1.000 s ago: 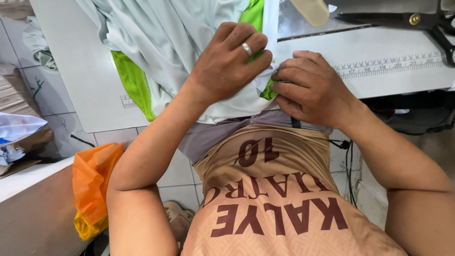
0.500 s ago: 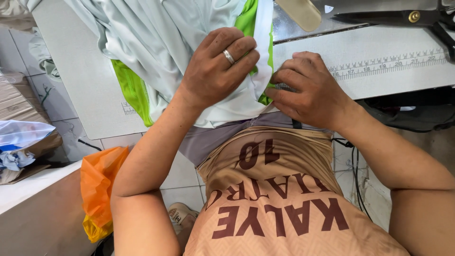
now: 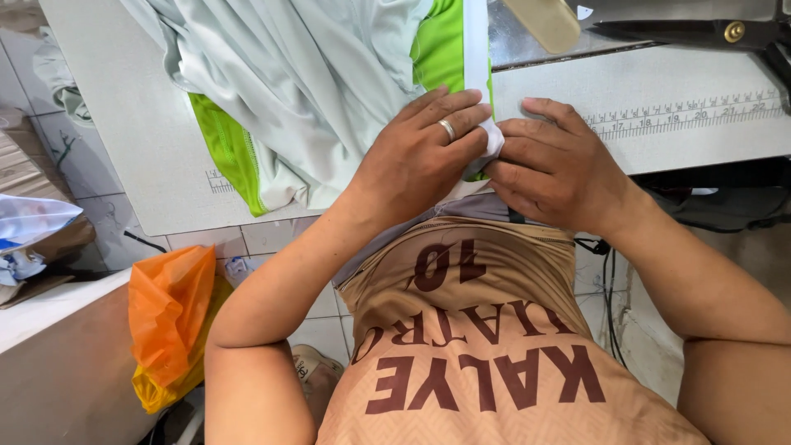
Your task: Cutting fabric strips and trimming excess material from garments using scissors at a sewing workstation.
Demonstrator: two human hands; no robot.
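Left hand (image 3: 416,156) has slid down onto white strip (image 3: 476,49) at bench (image 3: 659,99) edge; right hand (image 3: 556,169) pinches strip's end; pale garment (image 3: 305,91) lies left of strip.

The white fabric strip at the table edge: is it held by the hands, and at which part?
Yes. Both hands, left hand and right hand, pinch the white fabric strip at its lower end, near the table edge.

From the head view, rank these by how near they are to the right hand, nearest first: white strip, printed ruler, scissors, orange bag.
1. white strip: pinched at the right hand fingers.
2. printed ruler: on the table, just right of the hand.
3. scissors: top right, on the machine bed.
4. orange bag: far lower left, by the floor.
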